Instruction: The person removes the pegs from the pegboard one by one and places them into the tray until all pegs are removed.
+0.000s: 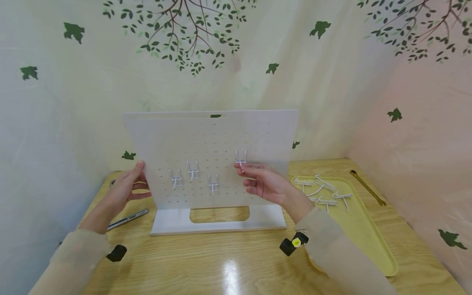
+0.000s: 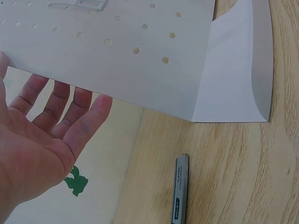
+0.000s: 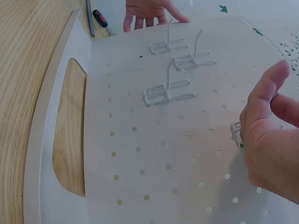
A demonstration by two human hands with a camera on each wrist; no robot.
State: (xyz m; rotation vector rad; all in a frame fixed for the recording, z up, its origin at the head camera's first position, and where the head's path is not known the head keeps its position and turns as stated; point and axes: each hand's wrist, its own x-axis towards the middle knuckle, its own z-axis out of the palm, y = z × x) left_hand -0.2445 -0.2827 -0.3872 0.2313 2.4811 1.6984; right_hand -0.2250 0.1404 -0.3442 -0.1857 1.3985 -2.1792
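A white pegboard (image 1: 258,131) stands upright on its white base (image 1: 167,223). My left hand (image 1: 123,190) holds the board's left edge, thumb in front and fingers (image 2: 79,107) behind. At the right half of the board, my right hand (image 1: 263,182) pinches a white wire pegboard hook (image 1: 241,161) against the front face; in the right wrist view the hand (image 3: 273,135) hides most of that hook. Three more hooks hang on the board left of it: one far left (image 1: 177,179), one higher (image 1: 193,171) and one lower (image 1: 213,185).
A yellow tray (image 1: 368,237) with several loose white hooks (image 1: 327,202) lies at the right. Beyond it is a wrench (image 1: 368,188). A slim grey tool (image 1: 129,218) lies left of the base. The right wrist view shows a black-and-red handle (image 3: 100,17) near the board's left side.
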